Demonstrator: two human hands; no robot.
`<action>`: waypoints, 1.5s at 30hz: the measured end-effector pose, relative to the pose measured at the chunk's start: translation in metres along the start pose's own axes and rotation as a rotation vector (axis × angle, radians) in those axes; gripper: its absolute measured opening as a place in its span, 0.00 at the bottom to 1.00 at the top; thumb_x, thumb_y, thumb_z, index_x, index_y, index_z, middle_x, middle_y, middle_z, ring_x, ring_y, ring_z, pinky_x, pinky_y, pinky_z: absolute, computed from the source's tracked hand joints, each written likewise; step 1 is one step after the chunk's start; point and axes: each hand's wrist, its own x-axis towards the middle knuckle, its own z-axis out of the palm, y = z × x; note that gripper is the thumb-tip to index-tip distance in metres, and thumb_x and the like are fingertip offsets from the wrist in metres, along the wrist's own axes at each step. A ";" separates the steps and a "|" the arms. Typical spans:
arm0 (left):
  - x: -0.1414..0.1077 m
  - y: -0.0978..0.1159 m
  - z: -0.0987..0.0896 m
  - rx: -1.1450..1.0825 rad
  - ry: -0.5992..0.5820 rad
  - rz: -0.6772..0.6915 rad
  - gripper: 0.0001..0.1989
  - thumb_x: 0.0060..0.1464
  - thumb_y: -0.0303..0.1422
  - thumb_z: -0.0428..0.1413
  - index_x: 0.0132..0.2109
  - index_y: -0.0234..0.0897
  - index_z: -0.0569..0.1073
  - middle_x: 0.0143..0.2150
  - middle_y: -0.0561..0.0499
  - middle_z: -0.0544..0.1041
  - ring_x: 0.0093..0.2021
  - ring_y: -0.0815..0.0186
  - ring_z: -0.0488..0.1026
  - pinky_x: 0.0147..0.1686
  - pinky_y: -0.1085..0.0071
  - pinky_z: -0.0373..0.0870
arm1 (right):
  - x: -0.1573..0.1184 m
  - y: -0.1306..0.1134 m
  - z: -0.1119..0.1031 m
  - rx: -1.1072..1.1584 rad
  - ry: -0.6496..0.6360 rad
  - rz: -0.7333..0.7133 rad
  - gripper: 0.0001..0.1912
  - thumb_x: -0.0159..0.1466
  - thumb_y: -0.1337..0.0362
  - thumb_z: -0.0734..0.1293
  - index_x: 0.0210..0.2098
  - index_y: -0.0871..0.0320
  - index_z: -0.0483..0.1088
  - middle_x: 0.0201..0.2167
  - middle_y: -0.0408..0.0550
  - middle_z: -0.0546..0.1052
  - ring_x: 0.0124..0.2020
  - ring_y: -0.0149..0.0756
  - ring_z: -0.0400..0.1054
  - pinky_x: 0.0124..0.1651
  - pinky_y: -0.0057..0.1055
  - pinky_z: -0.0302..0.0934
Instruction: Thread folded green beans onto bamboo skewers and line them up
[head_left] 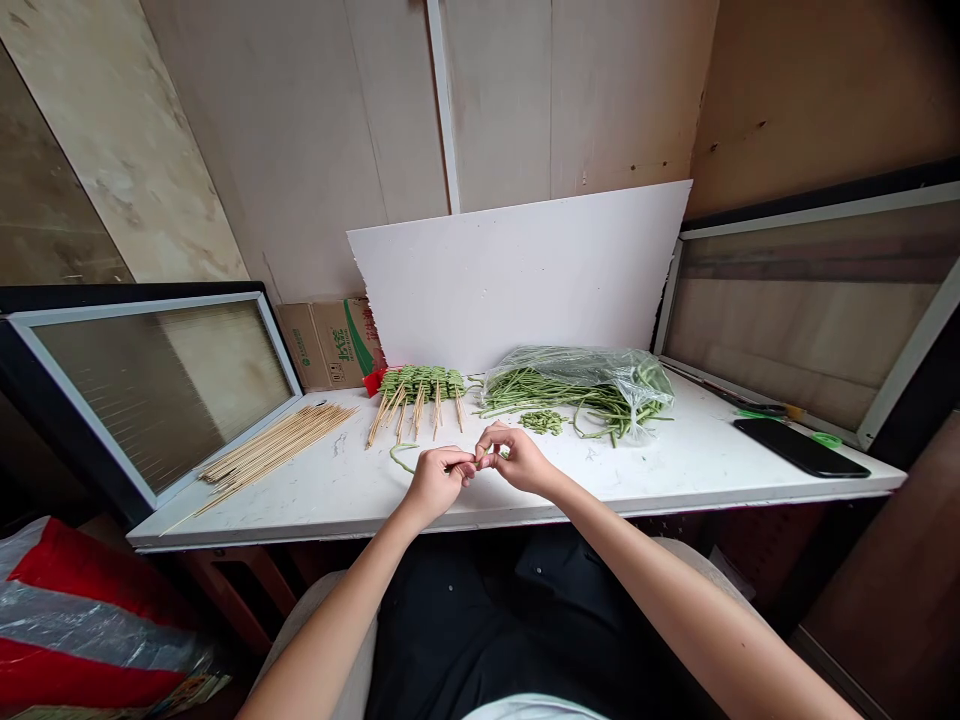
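My left hand [441,478] is closed around a long green bean [403,458], whose free end curls out to the left over the white table. Against its fingertips, my right hand [516,460] is pinched shut at the bean's other end. A bit of green shows between the right fingers, though the exact grip is hidden. Just beyond the hands lies a small pile of short bean pieces [541,422]. Behind them, skewered beans [421,382] lie in a row, their bare stick ends pointing toward me. A clear plastic bag [577,362] of long beans [517,392] spills open at the back.
Loose bamboo skewers [277,447] lie on the left of the white table [600,492]. A black phone [801,447] rests near the right edge, with scissors [739,402] behind it. Framed panels stand at both sides; a cardboard box [330,345] and white board [517,280] stand behind.
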 end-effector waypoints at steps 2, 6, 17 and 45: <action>0.000 -0.002 0.000 -0.073 -0.015 -0.009 0.11 0.59 0.27 0.57 0.29 0.35 0.81 0.27 0.49 0.78 0.24 0.68 0.73 0.30 0.71 0.71 | -0.001 0.004 0.002 0.152 -0.018 0.055 0.03 0.64 0.64 0.74 0.32 0.55 0.79 0.31 0.47 0.79 0.37 0.39 0.71 0.43 0.35 0.64; 0.001 -0.006 0.003 -0.243 -0.041 -0.054 0.12 0.60 0.36 0.60 0.32 0.34 0.82 0.28 0.48 0.79 0.24 0.68 0.73 0.28 0.71 0.71 | -0.001 0.009 0.006 0.480 -0.056 0.142 0.13 0.61 0.53 0.77 0.32 0.56 0.77 0.29 0.45 0.78 0.33 0.38 0.74 0.42 0.37 0.68; 0.002 -0.018 0.003 -0.099 0.003 -0.120 0.17 0.64 0.43 0.59 0.45 0.34 0.85 0.38 0.43 0.82 0.34 0.64 0.77 0.35 0.70 0.74 | -0.005 0.053 -0.053 -0.461 0.166 0.258 0.23 0.68 0.46 0.67 0.30 0.57 0.83 0.30 0.55 0.82 0.34 0.44 0.71 0.39 0.37 0.63; 0.002 -0.016 0.008 -0.311 -0.027 -0.271 0.25 0.56 0.41 0.68 0.56 0.33 0.75 0.37 0.48 0.80 0.37 0.62 0.83 0.42 0.63 0.82 | 0.004 -0.002 -0.025 -0.163 -0.094 0.023 0.13 0.68 0.52 0.73 0.39 0.54 0.84 0.36 0.51 0.84 0.39 0.40 0.75 0.40 0.34 0.65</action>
